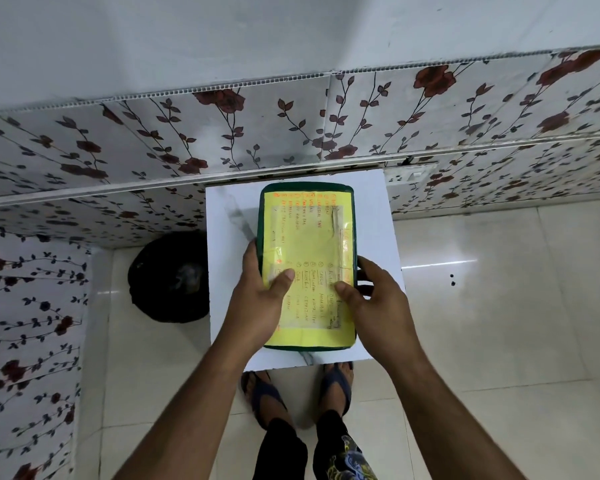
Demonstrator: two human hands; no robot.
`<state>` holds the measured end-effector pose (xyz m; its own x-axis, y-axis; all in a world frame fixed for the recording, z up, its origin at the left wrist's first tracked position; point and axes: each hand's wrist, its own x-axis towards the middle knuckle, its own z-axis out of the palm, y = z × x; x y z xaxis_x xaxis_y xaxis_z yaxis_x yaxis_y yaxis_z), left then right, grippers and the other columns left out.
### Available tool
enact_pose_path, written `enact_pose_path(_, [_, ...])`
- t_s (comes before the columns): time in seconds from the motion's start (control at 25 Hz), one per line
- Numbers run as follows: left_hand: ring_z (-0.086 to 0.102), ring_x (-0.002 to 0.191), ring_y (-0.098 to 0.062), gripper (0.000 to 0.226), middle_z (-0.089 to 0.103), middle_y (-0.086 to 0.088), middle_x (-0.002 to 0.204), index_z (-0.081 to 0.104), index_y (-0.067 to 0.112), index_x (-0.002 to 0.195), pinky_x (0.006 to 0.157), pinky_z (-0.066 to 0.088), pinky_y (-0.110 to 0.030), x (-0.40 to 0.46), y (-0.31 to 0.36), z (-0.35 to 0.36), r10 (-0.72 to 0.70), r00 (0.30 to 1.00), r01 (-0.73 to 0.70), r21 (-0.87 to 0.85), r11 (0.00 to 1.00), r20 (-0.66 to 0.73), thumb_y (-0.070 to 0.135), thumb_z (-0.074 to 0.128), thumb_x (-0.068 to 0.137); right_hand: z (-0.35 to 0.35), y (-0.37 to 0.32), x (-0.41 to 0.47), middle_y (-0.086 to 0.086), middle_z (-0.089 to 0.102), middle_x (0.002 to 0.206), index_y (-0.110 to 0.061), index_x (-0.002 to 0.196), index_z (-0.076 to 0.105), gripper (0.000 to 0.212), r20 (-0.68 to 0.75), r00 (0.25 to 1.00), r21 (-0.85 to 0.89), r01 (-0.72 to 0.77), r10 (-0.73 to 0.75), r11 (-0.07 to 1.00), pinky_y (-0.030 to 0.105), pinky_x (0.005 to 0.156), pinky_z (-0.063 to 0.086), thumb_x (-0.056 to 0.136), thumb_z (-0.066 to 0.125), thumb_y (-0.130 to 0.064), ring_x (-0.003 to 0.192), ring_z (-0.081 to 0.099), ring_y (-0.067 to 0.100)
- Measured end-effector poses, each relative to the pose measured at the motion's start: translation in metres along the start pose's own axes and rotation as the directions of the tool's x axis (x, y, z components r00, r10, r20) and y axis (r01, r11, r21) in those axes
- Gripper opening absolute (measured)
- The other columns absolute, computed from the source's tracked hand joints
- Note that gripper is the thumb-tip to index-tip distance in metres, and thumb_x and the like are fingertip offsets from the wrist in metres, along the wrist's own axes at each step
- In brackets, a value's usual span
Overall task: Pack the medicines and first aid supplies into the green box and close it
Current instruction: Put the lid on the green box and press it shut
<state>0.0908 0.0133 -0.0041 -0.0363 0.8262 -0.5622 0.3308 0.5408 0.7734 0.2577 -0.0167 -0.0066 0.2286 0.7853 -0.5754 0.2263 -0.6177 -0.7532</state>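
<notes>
The green box (307, 188) stands on a small white table (229, 237), its lid down. A yellow sheet with orange handwriting covers the lid. My left hand (257, 299) grips the box's left side, thumb lying on the yellow sheet. On the right side my right hand (371, 306) holds the box, thumb on the lid and fingers wrapped around the edge. No medicines or first aid supplies show outside the box; what is inside is hidden.
A black round bin (168, 275) sits on the tiled floor left of the table. Floral-patterned wall panels run behind and to the left. A white wall socket (411, 176) is behind the table. My feet in sandals stand under the table's near edge.
</notes>
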Motion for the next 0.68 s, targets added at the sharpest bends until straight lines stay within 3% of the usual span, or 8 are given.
enact_pose_path(0.12, [0.059, 0.106, -0.010, 0.053, 0.058, 0.020, 0.117, 0.036, 0.033, 0.141, 0.075, 0.045, -0.023, 0.009, 0.010, -0.006, -0.022, 0.998, 0.019, -0.051, 0.999, -0.060, 0.036, 0.059, 0.093, -0.006, -0.007, 0.003, -0.004, 0.057, 0.124, -0.026, 0.139, 0.049, 0.049, 0.028, 0.999, -0.005, -0.034, 0.034, 0.999, 0.017, 0.070, 0.046, 0.092, 0.064, -0.030, 0.097, 0.059, 0.005])
enact_pose_path(0.2, [0.054, 0.112, -0.010, 0.051, 0.054, 0.013, 0.127, 0.038, 0.031, 0.141, 0.082, 0.042, -0.024, 0.034, 0.026, -0.013, 0.003, 0.991, -0.010, -0.055, 0.998, -0.135, 0.045, 0.052, 0.094, -0.008, -0.023, 0.020, -0.004, 0.057, 0.126, -0.026, 0.141, 0.048, 0.051, -0.093, 0.996, 0.034, 0.016, -0.013, 0.999, 0.022, 0.077, 0.046, 0.092, 0.062, -0.035, 0.109, 0.058, 0.012])
enact_pose_path(0.28, [0.055, 0.105, -0.012, 0.042, 0.059, 0.010, 0.115, 0.048, 0.029, 0.133, 0.080, 0.044, -0.026, 0.068, 0.044, -0.014, 0.015, 0.990, -0.022, -0.047, 0.999, -0.139, 0.049, 0.044, 0.097, -0.002, -0.045, 0.050, -0.002, 0.061, 0.124, -0.022, 0.135, 0.054, 0.043, -0.170, 0.985, 0.155, 0.048, -0.021, 0.987, 0.027, 0.084, 0.049, 0.095, 0.056, -0.038, 0.110, 0.059, 0.015])
enact_pose_path(0.36, [0.060, 0.098, -0.018, 0.040, 0.065, 0.002, 0.103, 0.059, 0.024, 0.117, 0.086, 0.048, -0.035, 0.093, 0.051, -0.008, 0.013, 0.996, -0.018, -0.052, 0.998, -0.083, 0.053, 0.039, 0.097, 0.010, -0.062, 0.080, -0.001, 0.068, 0.108, -0.015, 0.119, 0.065, 0.037, -0.144, 0.989, 0.215, 0.022, 0.010, 0.976, 0.034, 0.086, 0.050, 0.097, 0.050, -0.040, 0.101, 0.063, 0.017])
enact_pose_path(0.48, [0.062, 0.108, -0.024, 0.051, 0.069, -0.006, 0.115, 0.062, 0.020, 0.119, 0.098, 0.046, -0.041, 0.107, 0.042, 0.000, 0.027, 0.994, -0.036, -0.086, 0.996, -0.106, 0.057, 0.036, 0.095, 0.019, -0.069, 0.101, -0.004, 0.061, 0.075, -0.015, 0.085, 0.065, 0.033, -0.146, 0.988, 0.197, -0.012, 0.041, 0.980, 0.030, 0.069, 0.041, 0.100, 0.046, -0.038, 0.077, 0.057, 0.017])
enact_pose_path(0.6, [0.061, 0.090, -0.023, 0.045, 0.068, -0.005, 0.096, 0.063, 0.018, 0.109, 0.080, 0.046, -0.036, 0.109, 0.036, 0.003, 0.088, 0.983, -0.103, -0.086, 0.991, -0.162, 0.051, 0.034, 0.098, 0.020, -0.069, 0.103, -0.004, 0.049, 0.059, -0.020, 0.059, 0.052, 0.042, -0.189, 0.978, 0.269, -0.029, 0.082, 0.963, 0.031, 0.063, 0.034, 0.099, 0.050, -0.032, 0.062, 0.045, 0.017])
enact_pose_path(0.68, [0.051, 0.072, -0.019, 0.041, 0.059, -0.001, 0.078, 0.062, 0.016, 0.098, 0.068, 0.038, -0.033, 0.109, 0.040, 0.005, 0.116, 0.977, -0.129, -0.067, 0.989, -0.179, 0.047, 0.034, 0.100, 0.022, -0.071, 0.105, -0.003, 0.050, 0.060, -0.016, 0.062, 0.055, 0.040, -0.226, 0.971, 0.263, -0.022, 0.084, 0.965, 0.031, 0.064, 0.035, 0.098, 0.051, -0.032, 0.063, 0.046, 0.017])
